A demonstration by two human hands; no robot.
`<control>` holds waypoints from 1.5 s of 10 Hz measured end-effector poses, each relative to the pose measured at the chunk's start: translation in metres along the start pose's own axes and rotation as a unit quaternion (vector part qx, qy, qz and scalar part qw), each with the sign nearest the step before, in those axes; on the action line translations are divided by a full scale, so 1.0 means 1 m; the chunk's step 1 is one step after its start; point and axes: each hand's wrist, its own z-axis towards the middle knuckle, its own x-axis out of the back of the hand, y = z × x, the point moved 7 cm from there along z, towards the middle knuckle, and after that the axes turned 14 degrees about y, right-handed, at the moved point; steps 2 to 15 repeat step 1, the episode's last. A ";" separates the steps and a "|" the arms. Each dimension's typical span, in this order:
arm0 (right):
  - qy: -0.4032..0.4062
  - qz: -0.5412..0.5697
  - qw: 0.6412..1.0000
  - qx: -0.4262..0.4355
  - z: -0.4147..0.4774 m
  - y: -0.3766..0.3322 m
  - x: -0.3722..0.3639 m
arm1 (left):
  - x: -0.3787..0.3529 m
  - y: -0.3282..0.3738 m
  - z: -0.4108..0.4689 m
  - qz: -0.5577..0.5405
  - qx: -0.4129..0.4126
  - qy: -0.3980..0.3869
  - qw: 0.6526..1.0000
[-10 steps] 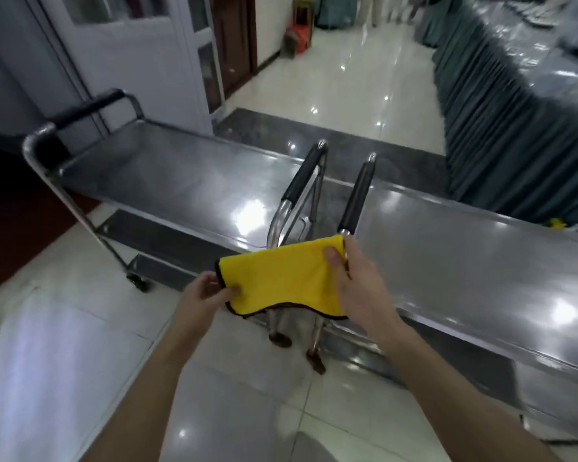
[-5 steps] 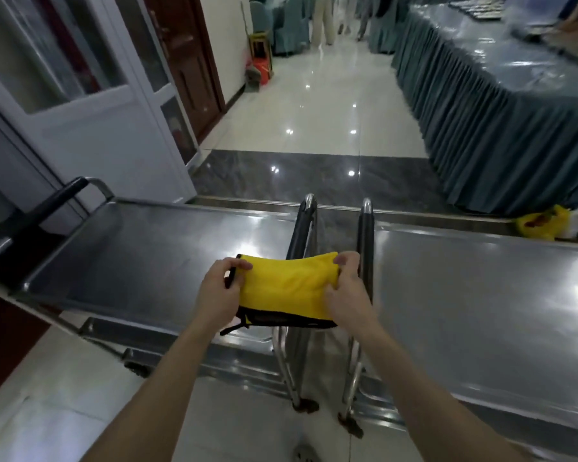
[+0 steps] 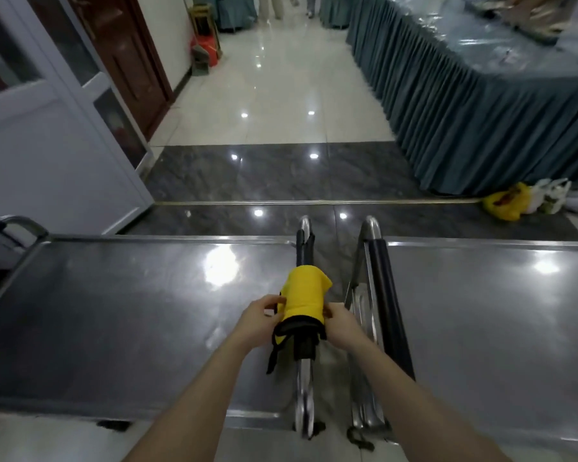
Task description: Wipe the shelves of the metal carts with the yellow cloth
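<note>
- The yellow cloth [image 3: 303,291] lies between both hands, draped over a cart handle [image 3: 303,243].
- The left hand [image 3: 262,316] and right hand [image 3: 344,325] each pinch one side.
- It looks soft, light and floppy, so the edges are probably best to hold.

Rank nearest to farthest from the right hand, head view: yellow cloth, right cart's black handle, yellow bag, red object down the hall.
1. yellow cloth: in the right hand's grip, over the left cart's handle.
2. right cart's black handle: just right of it.
3. yellow bag: floor, far right.
4. red object: down the hall, left.
</note>
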 end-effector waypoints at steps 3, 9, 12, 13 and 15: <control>0.044 0.036 0.997 -0.058 -0.001 0.018 0.000 | 0.003 -0.006 0.005 -0.016 0.002 -0.008 1.000; 0.044 0.036 0.997 -0.058 -0.001 0.018 0.000 | 0.003 -0.006 0.005 -0.016 0.002 -0.008 1.000; 0.044 0.036 0.997 -0.058 -0.001 0.018 0.000 | 0.003 -0.006 0.005 -0.016 0.002 -0.008 1.000; 0.044 0.036 0.997 -0.058 -0.001 0.018 0.000 | 0.003 -0.006 0.005 -0.016 0.002 -0.008 1.000; 0.044 0.036 0.997 -0.058 -0.001 0.018 0.000 | 0.003 -0.006 0.005 -0.016 0.002 -0.008 1.000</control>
